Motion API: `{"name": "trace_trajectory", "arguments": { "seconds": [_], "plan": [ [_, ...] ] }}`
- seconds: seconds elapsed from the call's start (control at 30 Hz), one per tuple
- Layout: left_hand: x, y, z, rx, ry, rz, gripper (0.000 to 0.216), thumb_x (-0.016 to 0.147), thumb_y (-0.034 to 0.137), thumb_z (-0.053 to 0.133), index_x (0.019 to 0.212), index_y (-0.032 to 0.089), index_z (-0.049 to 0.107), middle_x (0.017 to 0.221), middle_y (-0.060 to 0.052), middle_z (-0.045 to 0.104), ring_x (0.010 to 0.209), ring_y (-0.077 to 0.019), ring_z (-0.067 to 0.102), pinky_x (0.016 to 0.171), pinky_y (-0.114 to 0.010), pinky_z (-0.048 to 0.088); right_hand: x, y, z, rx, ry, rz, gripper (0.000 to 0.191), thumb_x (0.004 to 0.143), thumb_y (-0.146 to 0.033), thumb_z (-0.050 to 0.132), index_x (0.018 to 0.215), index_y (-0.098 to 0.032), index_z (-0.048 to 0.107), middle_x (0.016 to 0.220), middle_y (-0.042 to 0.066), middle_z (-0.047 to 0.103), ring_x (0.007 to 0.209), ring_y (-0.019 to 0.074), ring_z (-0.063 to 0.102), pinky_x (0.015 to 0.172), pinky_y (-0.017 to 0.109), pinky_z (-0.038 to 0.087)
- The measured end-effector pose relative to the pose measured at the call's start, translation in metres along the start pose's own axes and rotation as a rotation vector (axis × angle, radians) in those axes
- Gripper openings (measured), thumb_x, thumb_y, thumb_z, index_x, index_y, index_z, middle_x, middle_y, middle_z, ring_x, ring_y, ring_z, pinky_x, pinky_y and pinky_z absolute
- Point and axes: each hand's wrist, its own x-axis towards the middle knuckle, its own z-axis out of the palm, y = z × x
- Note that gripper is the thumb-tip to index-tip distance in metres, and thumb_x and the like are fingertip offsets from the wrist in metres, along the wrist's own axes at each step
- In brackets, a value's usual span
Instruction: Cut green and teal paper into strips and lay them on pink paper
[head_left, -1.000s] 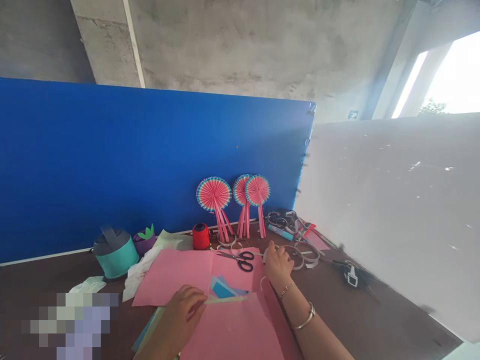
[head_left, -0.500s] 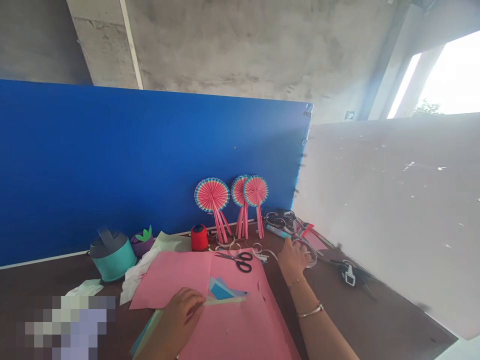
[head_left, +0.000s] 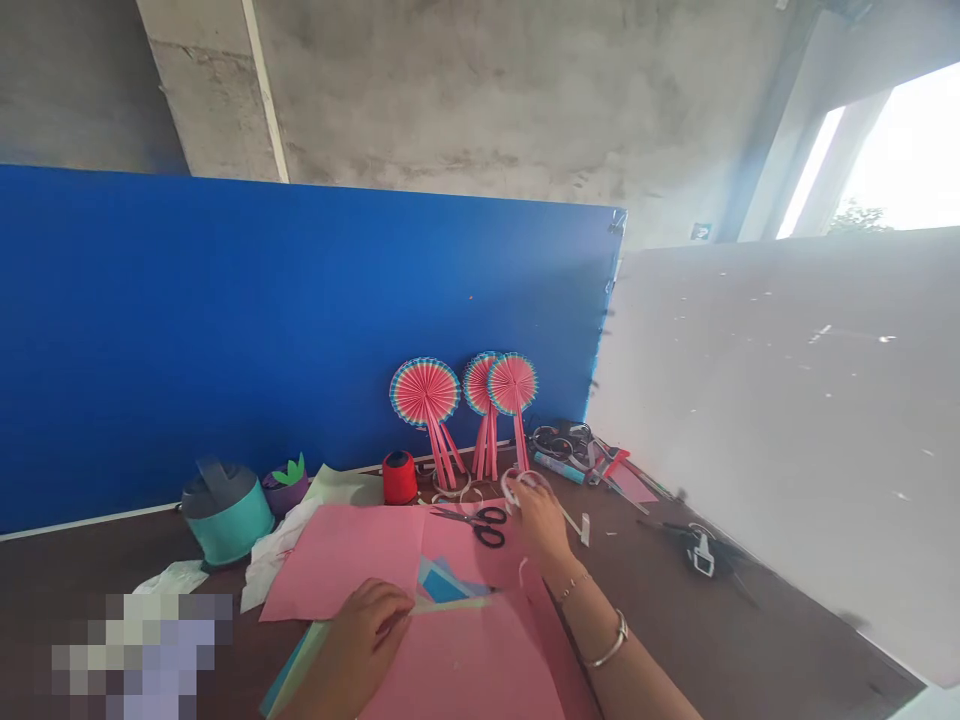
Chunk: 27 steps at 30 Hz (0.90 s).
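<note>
Standing at the lower left of the frame, a teal round paper box with a grey lid [head_left: 227, 510] sits on the dark brown table [head_left: 750, 620]. Right of it, low in the middle, the left hand [head_left: 367, 625] lies palm down with its fingers loosely bent. It presses on the large pink paper sheet [head_left: 345, 555] and grips nothing. Small blue paper pieces [head_left: 442, 580] show just beside its fingertips. Above them lie black-handled scissors [head_left: 480, 522], with a red thread spool [head_left: 400, 477] and pink pleated paper fans [head_left: 425, 392] further up, against the blue board [head_left: 225, 330]. Right of the scissors, the right hand [head_left: 536, 520] is pinched shut on curled white paper strips [head_left: 525, 482], held just above the sheet's far edge. The step looks like gathering strips over pinned paper. Such limp strips likely call for a light, steady pinch.
</note>
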Motion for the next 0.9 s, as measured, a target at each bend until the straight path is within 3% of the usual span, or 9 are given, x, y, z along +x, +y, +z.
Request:
{"name": "trace_trajectory", "arguments": {
  "seconds": [0.13, 0.27, 0.37, 0.43, 0.53, 0.67, 0.77, 0.9],
  "plan": [
    [0.000, 0.000, -0.001, -0.006, 0.002, 0.005, 0.021, 0.088, 0.025, 0.053, 0.086, 0.023, 0.074, 0.094, -0.007, 0.074, 0.093, -0.0222, 0.069, 0.086, -0.035, 0.056, -0.004, -0.009, 0.018, 0.144, -0.086, -0.183, 0.050, 0.088, -0.008, 0.042, 0.133, -0.024, 0.058, 0.115, 0.009, 0.073, 0.109, 0.0237, 0.064, 0.091, 0.034, 0.043],
    [0.000, 0.002, -0.002, -0.020, 0.006, 0.011, 0.023, 0.088, 0.025, 0.052, 0.085, 0.023, 0.075, 0.093, -0.008, 0.075, 0.092, -0.0224, 0.069, 0.085, -0.035, 0.057, -0.003, -0.005, 0.025, 0.265, -0.009, -0.143, 0.049, 0.091, -0.012, 0.039, 0.139, -0.017, 0.051, 0.104, 0.011, 0.075, 0.094, 0.0238, 0.068, 0.085, 0.034, 0.048],
    [-0.001, 0.001, -0.001, -0.016, 0.038, 0.032, 0.024, 0.089, 0.026, 0.052, 0.091, 0.023, 0.075, 0.097, -0.009, 0.075, 0.094, -0.0226, 0.069, 0.087, -0.036, 0.058, -0.004, -0.010, 0.016, 0.332, 0.063, -0.114, 0.041, 0.092, -0.015, 0.040, 0.128, -0.016, 0.059, 0.109, 0.013, 0.073, 0.096, 0.0243, 0.068, 0.083, 0.033, 0.049],
    [-0.002, -0.002, 0.002, -0.003, 0.099, 0.053, 0.029, 0.090, 0.026, 0.050, 0.107, 0.024, 0.073, 0.109, -0.009, 0.074, 0.104, -0.0230, 0.068, 0.094, -0.038, 0.056, -0.009, -0.021, 0.006, 0.378, 0.052, -0.206, 0.035, 0.091, -0.014, 0.043, 0.114, -0.020, 0.068, 0.112, 0.010, 0.073, 0.102, 0.0237, 0.066, 0.089, 0.034, 0.047],
    [-0.005, -0.012, 0.013, 0.003, 0.217, 0.066, 0.044, 0.092, 0.026, 0.048, 0.135, 0.028, 0.058, 0.138, -0.008, 0.062, 0.127, -0.0234, 0.057, 0.105, -0.042, 0.049, -0.021, -0.046, -0.008, 0.440, -0.086, -0.388, 0.031, 0.080, -0.007, 0.052, 0.097, -0.021, 0.073, 0.100, 0.007, 0.076, 0.096, 0.0233, 0.067, 0.094, 0.036, 0.045],
    [-0.007, -0.023, 0.029, -0.098, 0.231, 0.090, 0.052, 0.095, 0.033, 0.045, 0.147, 0.026, 0.044, 0.148, -0.012, 0.053, 0.131, -0.0246, 0.054, 0.104, -0.041, 0.050, -0.042, -0.077, -0.014, 0.688, -0.325, -0.578, 0.033, 0.073, -0.004, 0.057, 0.094, -0.022, 0.075, 0.094, 0.003, 0.077, 0.090, 0.0183, 0.069, 0.089, 0.028, 0.047],
    [-0.008, -0.021, 0.029, -0.175, 0.192, 0.052, 0.044, 0.096, 0.035, 0.043, 0.137, 0.024, 0.056, 0.131, -0.013, 0.066, 0.117, -0.0235, 0.064, 0.094, -0.036, 0.055, -0.052, -0.088, -0.015, 0.841, -0.462, -0.632, 0.037, 0.076, -0.005, 0.053, 0.098, -0.024, 0.076, 0.095, 0.001, 0.077, 0.087, 0.0149, 0.069, 0.083, 0.024, 0.049],
    [-0.007, -0.015, 0.024, -0.195, 0.152, 0.013, 0.030, 0.095, 0.039, 0.047, 0.108, 0.026, 0.071, 0.107, -0.008, 0.075, 0.098, -0.0209, 0.070, 0.084, -0.032, 0.058, -0.039, -0.076, -0.022, 0.832, -0.549, -0.590, 0.019, 0.077, -0.023, 0.066, 0.092, -0.024, 0.078, 0.094, 0.002, 0.075, 0.086, 0.0166, 0.066, 0.080, 0.025, 0.049]
  ]
}}
